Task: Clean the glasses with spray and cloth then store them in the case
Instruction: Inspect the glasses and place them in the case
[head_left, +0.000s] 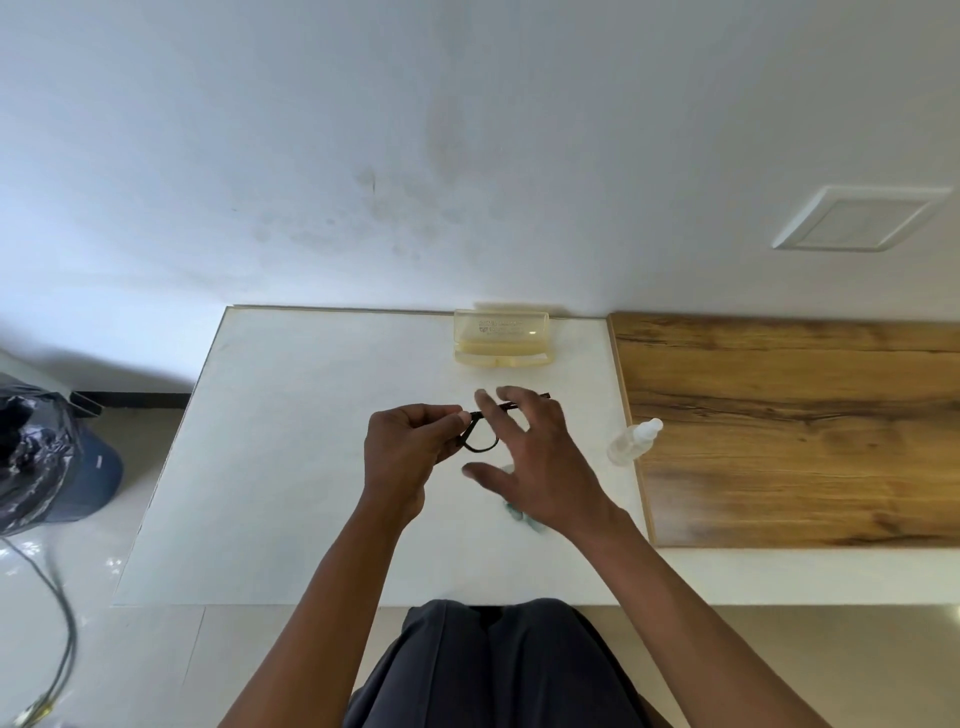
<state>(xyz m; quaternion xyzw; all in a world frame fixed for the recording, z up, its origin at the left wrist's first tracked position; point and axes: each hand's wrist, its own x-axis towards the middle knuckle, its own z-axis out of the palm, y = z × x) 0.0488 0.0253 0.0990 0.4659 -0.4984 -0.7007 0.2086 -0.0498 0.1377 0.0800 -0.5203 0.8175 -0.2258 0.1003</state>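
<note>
Pinching the glasses steady, the left hand presents them; the right hand, fingers spread and empty, hovers above the cloth.

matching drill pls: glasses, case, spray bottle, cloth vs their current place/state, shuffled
Things:
1. glasses
2. case
3. spray bottle
4. cloth

Places/states:
A. lying at the edge of the wooden board
B. open at the far edge of the table, by the wall
C. pinched by the left hand
D. on the table, mostly hidden under the right hand

Pairs: 1-C, 2-B, 3-A, 4-D
</note>
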